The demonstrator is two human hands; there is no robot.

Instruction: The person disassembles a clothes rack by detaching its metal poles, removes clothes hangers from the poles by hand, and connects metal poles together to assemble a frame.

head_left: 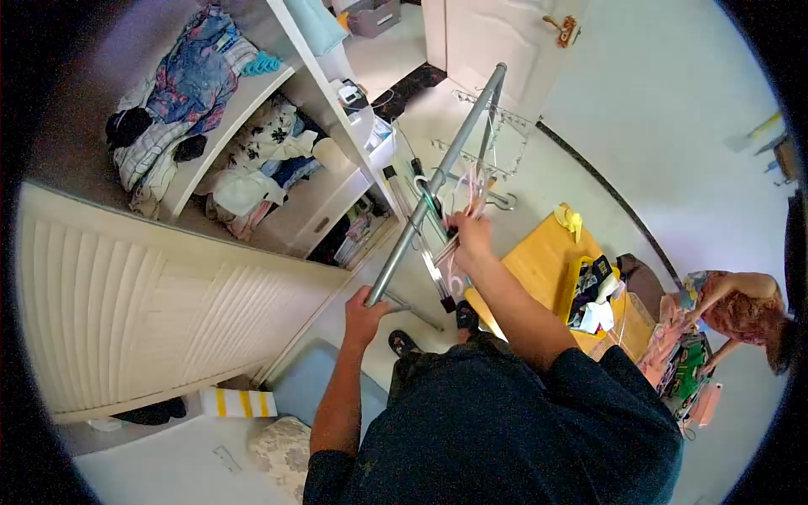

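Note:
My left hand [366, 316] is closed round the near end of a grey metal rail [412, 225], which slants away toward the door. Further along, my right hand [470, 236] is closed at a bunch of pink and white hangers [475, 189] beside the rail. Its fingertips are partly hidden, and I cannot make out exactly how many hangers it holds. Green hangers [431, 200] hang on the rail just left of that hand. Beyond them is a wire rack with clips [497, 126].
An open wardrobe [231, 139] with piled clothes stands at left. On the right, a wooden table [539, 261] bears a yellow basket [566, 290] and a yellow item [569, 220]. Another person [741, 311] bends over pink and green things at far right. A door [505, 50] is ahead.

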